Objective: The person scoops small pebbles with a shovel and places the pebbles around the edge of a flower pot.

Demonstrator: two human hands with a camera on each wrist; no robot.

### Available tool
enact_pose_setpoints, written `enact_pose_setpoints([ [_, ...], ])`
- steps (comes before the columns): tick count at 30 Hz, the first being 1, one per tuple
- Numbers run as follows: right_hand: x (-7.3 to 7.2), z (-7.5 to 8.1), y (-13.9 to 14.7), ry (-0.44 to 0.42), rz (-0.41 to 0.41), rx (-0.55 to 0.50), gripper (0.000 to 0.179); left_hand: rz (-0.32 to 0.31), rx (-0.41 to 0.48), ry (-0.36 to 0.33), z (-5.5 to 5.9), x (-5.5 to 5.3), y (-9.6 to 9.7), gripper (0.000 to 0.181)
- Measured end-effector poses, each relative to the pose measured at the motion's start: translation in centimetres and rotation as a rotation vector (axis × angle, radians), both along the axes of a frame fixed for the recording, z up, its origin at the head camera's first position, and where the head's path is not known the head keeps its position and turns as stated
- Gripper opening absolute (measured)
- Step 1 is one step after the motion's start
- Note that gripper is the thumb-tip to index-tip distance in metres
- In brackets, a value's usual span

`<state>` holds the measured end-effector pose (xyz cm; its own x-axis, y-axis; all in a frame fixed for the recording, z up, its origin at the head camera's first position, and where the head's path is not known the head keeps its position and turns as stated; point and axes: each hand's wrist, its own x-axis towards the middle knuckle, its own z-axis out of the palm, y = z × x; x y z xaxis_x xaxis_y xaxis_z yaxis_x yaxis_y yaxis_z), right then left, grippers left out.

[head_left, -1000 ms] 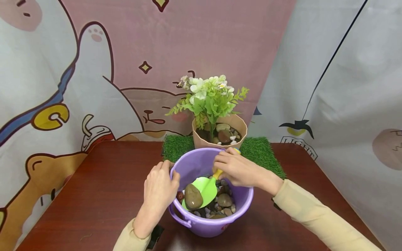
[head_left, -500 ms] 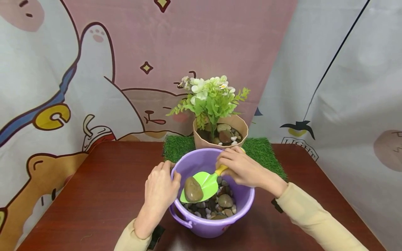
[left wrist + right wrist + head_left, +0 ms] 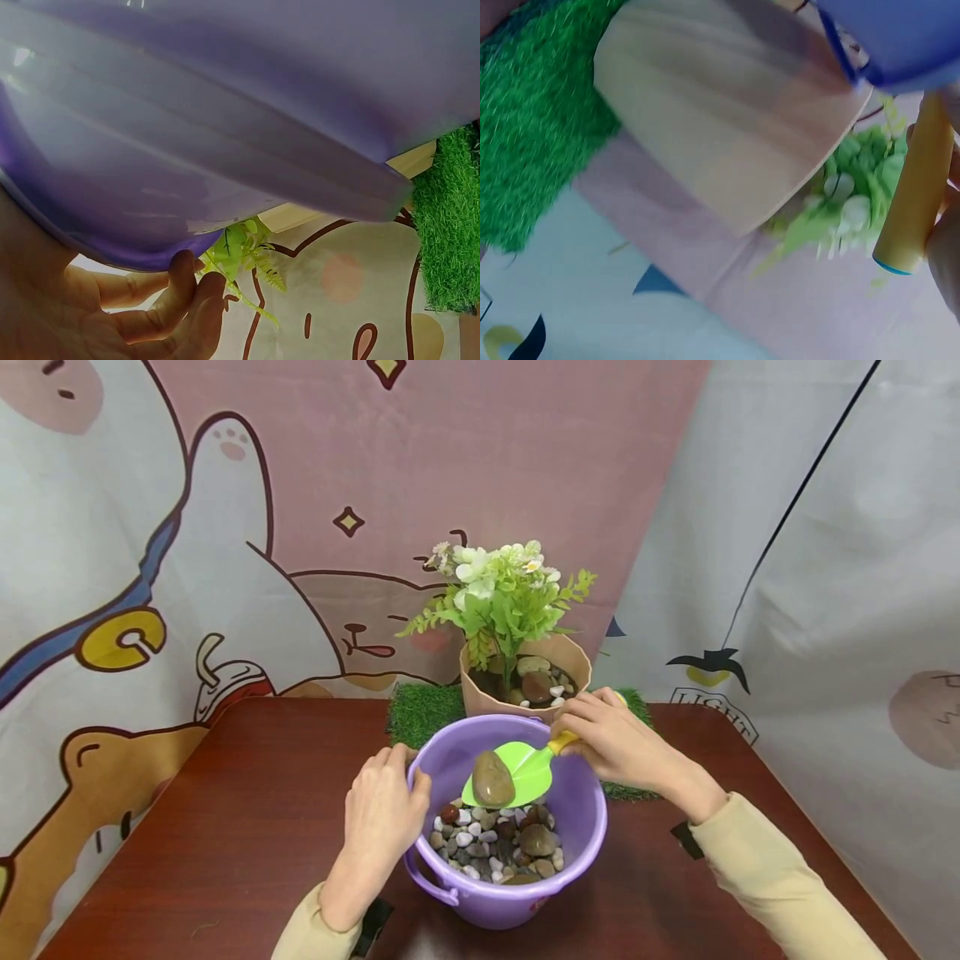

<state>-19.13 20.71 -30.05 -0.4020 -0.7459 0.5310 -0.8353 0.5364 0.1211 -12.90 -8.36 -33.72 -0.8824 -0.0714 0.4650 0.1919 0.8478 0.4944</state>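
Note:
A purple bucket (image 3: 502, 902) with pebbles (image 3: 487, 847) in its bottom stands on the table. My left hand (image 3: 382, 814) holds its left rim, thumb inside and fingers outside; the left wrist view shows the curled fingers (image 3: 180, 300) at the edge. With my right hand (image 3: 615, 739) I grip the yellow handle (image 3: 919, 187) of a toy shovel. Its lime-green blade (image 3: 531, 777) is over the pebbles, inside the bucket's outline, and bears one large smooth brown stone (image 3: 492, 779).
Behind the bucket, a beige pot (image 3: 487, 700) with white flowers and green leaves (image 3: 498, 593) stands on an artificial grass mat (image 3: 423, 714). Stones lie inside the pot. A purple handle (image 3: 431, 887) hangs at the bucket's front left. Printed cloth hangs behind the brown table (image 3: 262, 827).
My right hand has moved right and up with the shovel, lifting the large stone off the pebbles toward the bucket's back. My left hand stays on the rim.

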Motion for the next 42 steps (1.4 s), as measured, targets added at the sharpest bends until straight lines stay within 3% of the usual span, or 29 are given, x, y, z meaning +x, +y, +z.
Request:
enact_pose_setpoints([
  [13,-1.2,1.8,3.7,0.080,-0.192,-0.023,0.019,-0.004,0.001,0.008,-0.1,0.0,0.0,0.019],
  [26,-2.5,2.9,4.9,0.169,-0.438,-0.023,0.011,-0.002,0.001,-0.001,-0.1,-0.1,-0.1,0.019],
  [42,-4.2,2.4,5.2,0.247,-0.542,-0.020,0.020,-0.005,0.000,0.000,-0.1,0.0,0.0,0.019],
])
